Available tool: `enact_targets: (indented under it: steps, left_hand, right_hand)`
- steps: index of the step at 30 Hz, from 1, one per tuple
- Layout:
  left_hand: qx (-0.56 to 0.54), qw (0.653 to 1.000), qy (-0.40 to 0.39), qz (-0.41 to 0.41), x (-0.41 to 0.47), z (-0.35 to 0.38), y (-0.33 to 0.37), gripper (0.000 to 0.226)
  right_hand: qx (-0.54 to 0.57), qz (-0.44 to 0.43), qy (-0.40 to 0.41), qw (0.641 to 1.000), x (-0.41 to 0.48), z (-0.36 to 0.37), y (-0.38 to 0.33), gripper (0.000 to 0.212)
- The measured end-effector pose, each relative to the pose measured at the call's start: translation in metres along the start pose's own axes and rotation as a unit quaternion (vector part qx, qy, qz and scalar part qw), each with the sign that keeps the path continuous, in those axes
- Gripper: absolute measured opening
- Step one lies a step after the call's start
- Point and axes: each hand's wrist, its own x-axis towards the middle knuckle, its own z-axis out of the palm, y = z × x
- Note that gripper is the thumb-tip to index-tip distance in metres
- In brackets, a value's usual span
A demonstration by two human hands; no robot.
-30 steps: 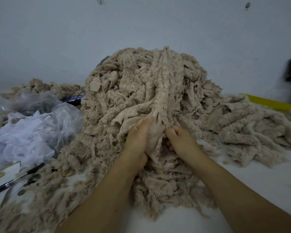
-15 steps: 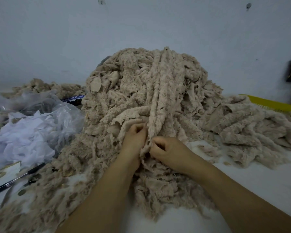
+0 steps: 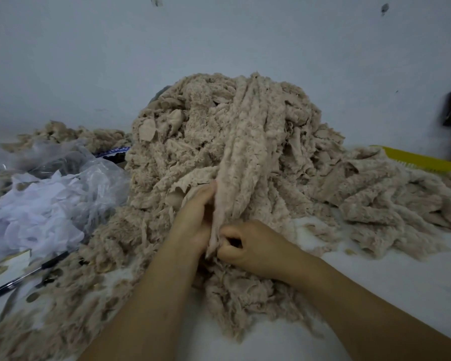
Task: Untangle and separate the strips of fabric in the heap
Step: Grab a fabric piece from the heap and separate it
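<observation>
One heap (image 3: 284,142) of tangled beige fabric sits mid-table (image 3: 401,282). One long strip (image 3: 245,157) runs from its peak down to two hands. The right hand (image 3: 248,246) pinches the strip's lower end. The left hand (image 3: 193,220) lies flat beside it; its fingers, curled earlier, are now straight.

Two bare forearms, narrowing to slim wrists — bare left hand (image 3: 193,222) and bare right hand (image 3: 255,247)

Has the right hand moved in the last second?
Yes. The right hand, pinching a strip, slid left and nearer the person, away from the yellow tray.
</observation>
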Motion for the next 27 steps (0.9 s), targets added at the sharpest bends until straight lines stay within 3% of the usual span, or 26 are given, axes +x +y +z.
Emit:
enact_targets:
  steps: [2, 3, 5, 7, 9, 11, 14, 17, 19, 22, 24, 27]
  left_hand:
    - [-0.115, 0.993, -0.011, -0.017, 0.004, -0.006, 0.006, 0.018]
    - [-0.121, 0.993, -0.008, -0.013, 0.006, -0.008, 0.008, 0.02]
    - [0.022, 0.999, 0.021, 0.023, 0.009, -0.008, 0.007, 0.027]
    - [0.271, 0.961, 0.032, 0.05, 0.008, -0.006, -0.002, 0.045]
    - [0.36, 0.931, 0.021, 0.045, 0.003, -0.001, -0.009, 0.042]
    - [0.29, 0.956, -0.01, 0.039, -0.001, 0.002, -0.013, 0.029]
    - [0.09, 0.996, 0.01, 0.007, -0.001, 0.004, -0.011, 0.017]
    - [-0.058, 0.997, -0.017, -0.052, -0.002, 0.004, -0.006, 0.013]
    - [-0.079, 0.994, -0.035, -0.062, 0.0, 0.003, -0.005, 0.011]
    - [0.11, 0.993, -0.035, -0.02, -0.002, 0.002, -0.005, 0.022]
    - [0.253, 0.966, -0.044, 0.014, -0.007, 0.005, -0.008, 0.021]
    - [0.363, 0.927, -0.088, 0.031, -0.013, 0.009, -0.016, 0.017]
  right_hand:
    - [0.017, 0.017, 0.003, 1.0, 0.0, 0.0, 0.005, 0.026]
    - [0.018, 0.023, 0.005, 1.0, 0.0, 0.0, 0.007, 0.026]
    - [0.008, 0.025, 0.008, 1.0, 0.001, 0.0, 0.01, 0.024]
    - [0.007, 0.013, 0.006, 1.0, 0.002, 0.002, 0.009, 0.021]
    - [0.006, 0.003, 0.001, 1.0, 0.002, 0.005, 0.006, 0.019]
    - [0.011, 0.006, 0.002, 1.0, 0.002, 0.006, 0.006, 0.022]
    - [0.04, 0.029, -0.003, 0.999, 0.001, 0.002, 0.011, 0.027]
    - [0.051, 0.034, -0.021, 0.998, 0.001, -0.001, 0.013, 0.026]
    - [0.063, 0.048, -0.022, 0.997, -0.001, -0.001, 0.014, 0.03]
    - [0.157, 0.146, 0.022, 0.977, 0.0, -0.007, 0.017, 0.043]
    - [0.259, 0.223, 0.103, 0.934, 0.004, -0.013, 0.023, 0.052]
    - [0.374, 0.248, 0.16, 0.879, 0.008, -0.017, 0.035, 0.065]
